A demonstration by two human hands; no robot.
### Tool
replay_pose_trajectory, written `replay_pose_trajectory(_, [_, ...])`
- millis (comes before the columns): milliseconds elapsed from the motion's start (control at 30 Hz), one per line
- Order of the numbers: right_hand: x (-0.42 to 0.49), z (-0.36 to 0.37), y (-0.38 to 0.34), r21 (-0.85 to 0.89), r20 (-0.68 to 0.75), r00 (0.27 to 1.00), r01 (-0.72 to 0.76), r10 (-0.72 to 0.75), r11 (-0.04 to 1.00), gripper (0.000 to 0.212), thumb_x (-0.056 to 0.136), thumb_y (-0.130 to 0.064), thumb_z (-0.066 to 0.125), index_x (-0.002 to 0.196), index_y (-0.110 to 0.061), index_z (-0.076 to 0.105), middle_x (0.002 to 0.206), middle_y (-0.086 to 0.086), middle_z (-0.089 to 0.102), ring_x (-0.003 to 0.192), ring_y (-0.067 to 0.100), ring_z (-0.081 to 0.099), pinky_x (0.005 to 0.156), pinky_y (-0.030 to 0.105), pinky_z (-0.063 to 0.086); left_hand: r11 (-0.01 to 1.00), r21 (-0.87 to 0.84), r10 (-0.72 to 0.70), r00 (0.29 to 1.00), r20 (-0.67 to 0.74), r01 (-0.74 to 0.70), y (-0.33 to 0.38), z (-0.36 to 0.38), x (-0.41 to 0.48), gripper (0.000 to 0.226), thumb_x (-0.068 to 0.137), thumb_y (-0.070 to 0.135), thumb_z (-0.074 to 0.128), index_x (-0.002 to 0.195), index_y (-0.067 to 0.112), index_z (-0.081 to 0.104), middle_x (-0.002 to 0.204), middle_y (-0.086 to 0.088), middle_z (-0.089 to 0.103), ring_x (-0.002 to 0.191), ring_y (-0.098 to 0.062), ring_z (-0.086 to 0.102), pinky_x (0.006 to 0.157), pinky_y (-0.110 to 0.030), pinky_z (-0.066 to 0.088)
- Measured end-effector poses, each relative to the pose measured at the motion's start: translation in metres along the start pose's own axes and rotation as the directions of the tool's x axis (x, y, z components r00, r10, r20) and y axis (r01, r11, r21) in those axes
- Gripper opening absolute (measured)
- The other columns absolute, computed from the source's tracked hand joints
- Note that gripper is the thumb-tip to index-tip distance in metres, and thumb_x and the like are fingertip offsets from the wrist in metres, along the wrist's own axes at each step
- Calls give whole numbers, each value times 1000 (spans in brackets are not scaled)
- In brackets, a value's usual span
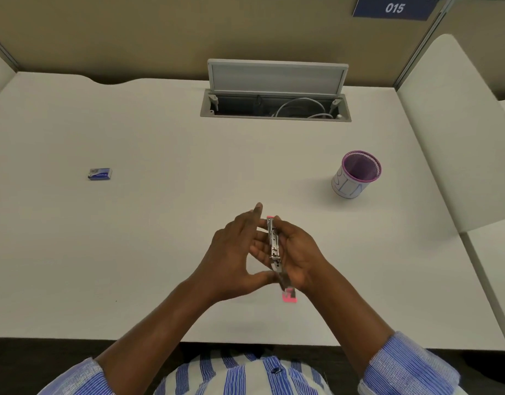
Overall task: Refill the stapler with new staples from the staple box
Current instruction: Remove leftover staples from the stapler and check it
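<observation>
A small pink and metal stapler [274, 246] is held above the white desk [160, 223] near its front edge. It is hinged open, with the metal staple channel facing up and a pink end hanging low toward me. My right hand [298, 252] cradles it from the right. On its left side is my left hand [234, 258], thumb at the lower part and fingers stretched up beside the channel. The blue staple box [100, 174] lies shut far to the left on the desk, apart from both hands.
A purple mesh pen cup [356, 173] stands to the right. An open cable hatch [275, 105] with a raised lid sits at the back of the desk. A partition wall rises behind, and a white side panel [450, 138] stands on the right.
</observation>
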State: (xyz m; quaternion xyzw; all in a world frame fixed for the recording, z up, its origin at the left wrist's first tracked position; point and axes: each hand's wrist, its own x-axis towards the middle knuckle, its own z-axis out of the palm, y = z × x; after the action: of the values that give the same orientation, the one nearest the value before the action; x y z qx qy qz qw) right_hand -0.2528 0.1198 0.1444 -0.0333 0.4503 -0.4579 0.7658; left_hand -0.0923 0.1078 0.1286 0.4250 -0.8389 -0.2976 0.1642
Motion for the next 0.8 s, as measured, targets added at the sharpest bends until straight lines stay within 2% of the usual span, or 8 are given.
replay_pose_trajectory(100, [-3,1,3,-20,95,995,10,-8,1000,66,100,-60,44,121,-2,66,103,22,72,89,32,74,80,41,62,989,-127,-85,996,-30,81,2,2,4,113,71,74,69,161,28,20,145,16,47,125,-6,57,106,-42,48])
replay_pose_trajectory(167, [-4,-3,6,-36,138,990,27,-22,999,87,91,-78,39,125,-2,65,108,24,71,94,35,73,90,45,58,954,-252,-181,982,-58,161,3,5,6,102,72,76,65,156,27,33,137,15,53,114,-4,66,96,-42,57])
replay_pose_trajectory(233, [-6,-6,7,-56,176,984,45,-34,997,99,83,-86,41,130,-2,63,114,25,69,99,36,72,97,47,53,932,-306,-233,968,-93,195,5,7,7,91,74,75,63,149,26,44,130,15,57,106,-2,70,89,-39,61])
replay_pose_trajectory(267, [-7,-8,9,-88,174,983,68,-52,994,97,82,-85,43,130,-4,64,113,23,70,99,35,72,96,45,54,928,-317,-239,966,-101,197,6,7,7,84,75,73,64,144,27,49,128,15,58,103,-2,71,86,-38,62])
replay_pose_trajectory(400, [-10,-6,15,-243,84,987,156,-140,957,65,87,-69,52,113,-13,73,99,14,74,81,24,74,77,34,56,926,-335,-215,973,-87,175,11,12,4,58,78,60,68,129,37,55,118,16,59,101,-3,71,83,-38,63])
replay_pose_trajectory(533, [-13,-5,18,-236,46,983,182,-176,954,53,95,-61,50,107,-14,73,95,10,75,72,21,73,62,27,56,932,-330,-186,979,-84,149,13,12,2,54,81,51,70,131,37,54,118,18,58,110,-4,67,87,-38,61])
replay_pose_trajectory(700, [-10,-5,22,-261,70,980,201,-189,944,51,95,-59,49,107,-15,72,95,6,76,72,20,73,72,32,50,929,-340,-179,982,-67,146,11,11,0,54,81,49,66,131,35,54,117,17,58,113,-6,66,89,-40,60])
replay_pose_trajectory(800, [-9,-4,23,-319,80,976,220,-205,922,52,98,-58,47,107,-14,72,94,6,76,70,20,72,70,32,50,945,-292,-176,981,-82,145,10,8,-2,53,82,49,64,133,34,54,117,18,60,113,-2,64,92,-37,58])
